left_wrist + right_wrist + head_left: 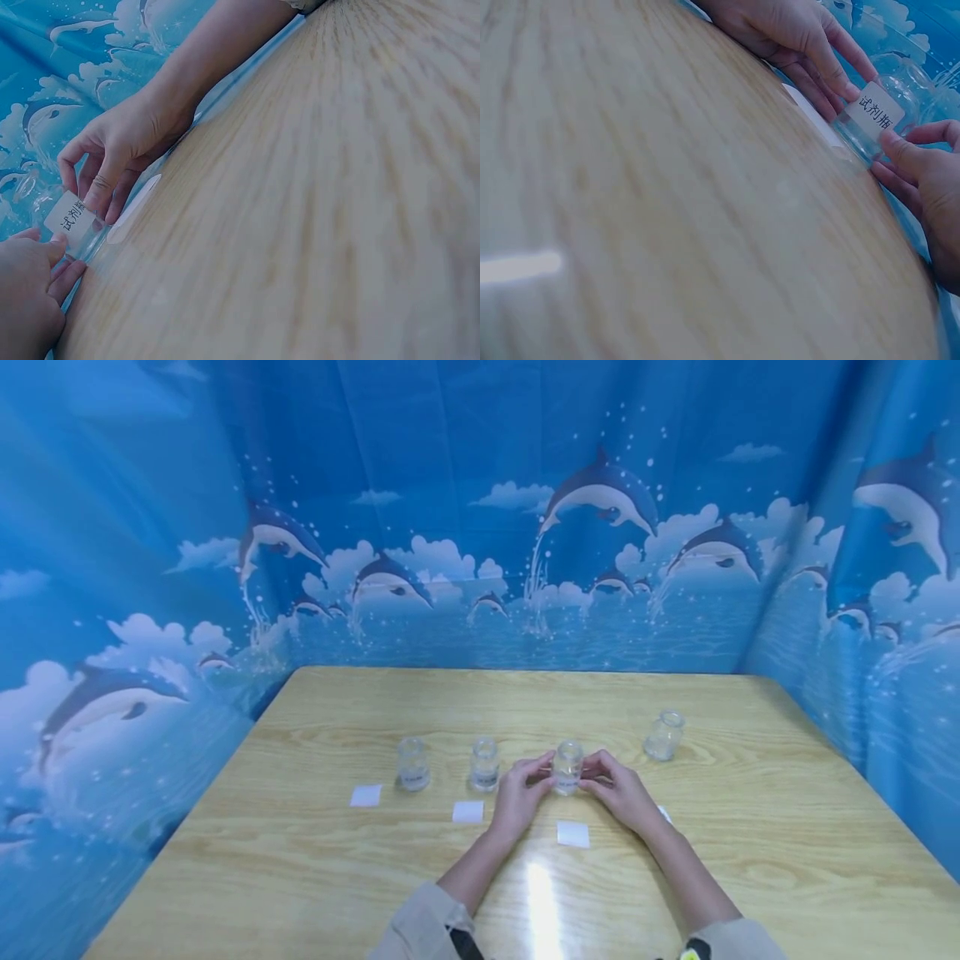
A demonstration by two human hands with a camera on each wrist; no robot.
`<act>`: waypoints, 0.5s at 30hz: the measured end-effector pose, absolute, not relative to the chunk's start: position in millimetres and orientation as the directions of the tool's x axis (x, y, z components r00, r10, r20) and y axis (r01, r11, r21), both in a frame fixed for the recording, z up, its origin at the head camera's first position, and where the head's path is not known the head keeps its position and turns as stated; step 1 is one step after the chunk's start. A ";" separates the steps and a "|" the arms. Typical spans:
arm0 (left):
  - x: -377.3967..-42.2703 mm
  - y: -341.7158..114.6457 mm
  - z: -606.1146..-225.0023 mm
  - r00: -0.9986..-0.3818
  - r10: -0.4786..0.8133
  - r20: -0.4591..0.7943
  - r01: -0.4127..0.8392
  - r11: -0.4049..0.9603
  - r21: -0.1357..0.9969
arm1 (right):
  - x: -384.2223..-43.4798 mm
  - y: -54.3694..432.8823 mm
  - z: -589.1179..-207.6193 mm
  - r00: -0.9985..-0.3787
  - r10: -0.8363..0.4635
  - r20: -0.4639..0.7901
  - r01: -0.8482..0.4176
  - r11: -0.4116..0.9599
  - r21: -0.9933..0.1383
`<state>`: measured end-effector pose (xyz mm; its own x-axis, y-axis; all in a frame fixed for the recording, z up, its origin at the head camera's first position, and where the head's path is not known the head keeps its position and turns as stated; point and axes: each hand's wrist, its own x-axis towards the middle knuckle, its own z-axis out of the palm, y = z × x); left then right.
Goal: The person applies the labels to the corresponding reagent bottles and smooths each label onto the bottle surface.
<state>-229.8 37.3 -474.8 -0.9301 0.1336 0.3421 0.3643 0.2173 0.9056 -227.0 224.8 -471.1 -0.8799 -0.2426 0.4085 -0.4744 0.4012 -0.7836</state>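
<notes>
A small clear glass bottle point(567, 762) stands upright on the table between my two hands. Its front carries a white label point(875, 109) printed with black characters. My left hand point(521, 795) holds the left side of the bottle with thumb and fingers. From the right, my right hand point(619, 791) holds the same bottle, its thumb at the label's edge in the right wrist view. Just in front of the bottle lies a white paper slip point(573, 834).
Two similar labelled bottles stand to the left, one bottle point(484, 764) near my left hand and another bottle point(413, 765) farther out. Before them lie a slip point(468, 812) and another slip point(366, 795). A fourth-slip corner point(664, 814) shows beside my right forearm. Back right stands another bottle point(664, 735).
</notes>
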 end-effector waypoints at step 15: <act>-229.4 36.1 -474.8 -0.915 0.163 0.368 0.396 0.208 0.894 | -217.0 209.0 -463.5 -0.921 -0.206 0.332 -0.390 0.472 -0.791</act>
